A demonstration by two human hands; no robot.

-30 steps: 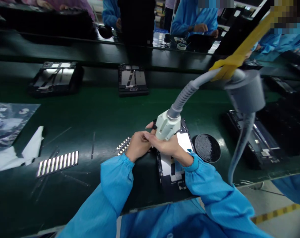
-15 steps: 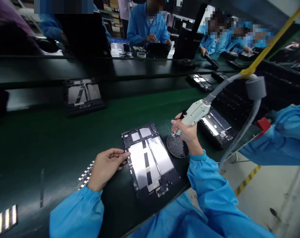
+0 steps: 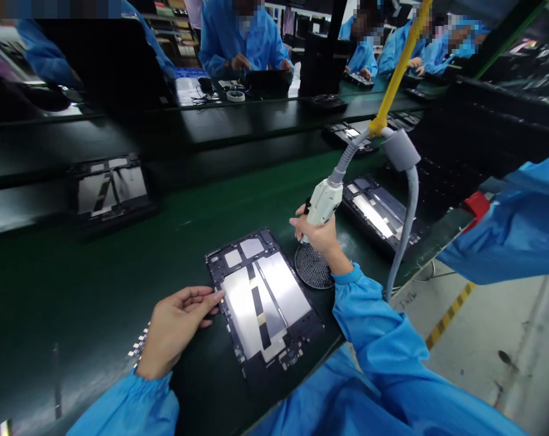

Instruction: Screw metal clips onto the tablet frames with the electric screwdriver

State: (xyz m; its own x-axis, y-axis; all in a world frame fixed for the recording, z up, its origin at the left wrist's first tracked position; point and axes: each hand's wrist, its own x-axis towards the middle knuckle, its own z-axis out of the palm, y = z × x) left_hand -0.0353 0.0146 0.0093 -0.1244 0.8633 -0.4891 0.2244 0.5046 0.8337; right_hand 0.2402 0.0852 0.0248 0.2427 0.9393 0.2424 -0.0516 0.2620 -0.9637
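Note:
An opened tablet chassis (image 3: 260, 300) with silver panels lies flat on the green belt in front of me. My left hand (image 3: 177, 324) rests beside its left edge, fingers stretched out and touching the frame. My right hand (image 3: 317, 233) is wrapped round a white electric screwdriver (image 3: 323, 203) held upright, its tip over a round black screw dish (image 3: 313, 266) just right of the tablet. A grey hose (image 3: 404, 200) and a yellow strap (image 3: 394, 69) run up from the tool.
Another open tablet (image 3: 378, 212) lies to the right, a third (image 3: 108, 188) at the far left of the belt. A neighbour's blue sleeve (image 3: 510, 224) reaches in at right. Several people in blue coats work across the far bench (image 3: 256, 115).
A second ago both hands were together over the tablet with the screwdriver. Since then my right hand carried the tool right to the screw dish, and my left hand settled on the tablet's left edge.

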